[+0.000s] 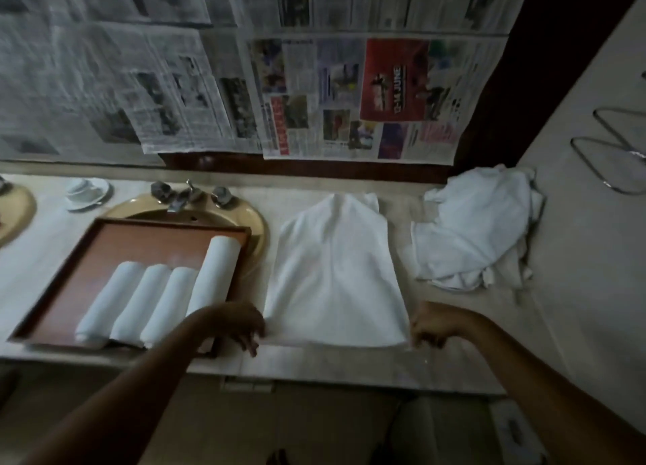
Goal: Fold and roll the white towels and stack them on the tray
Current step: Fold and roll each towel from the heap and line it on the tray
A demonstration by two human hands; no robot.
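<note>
the desk carries a folded white towel stretching away from both grips; the left hand and right hand each pinch a near corner, seemingly ready to roll it away. blur hides the fingertips. left of the left grip, four rolled towels lie on the tray.

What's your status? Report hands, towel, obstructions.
Both hands pinching flat towel's near corners. Four rolls on tray. Nothing blocking.
</note>
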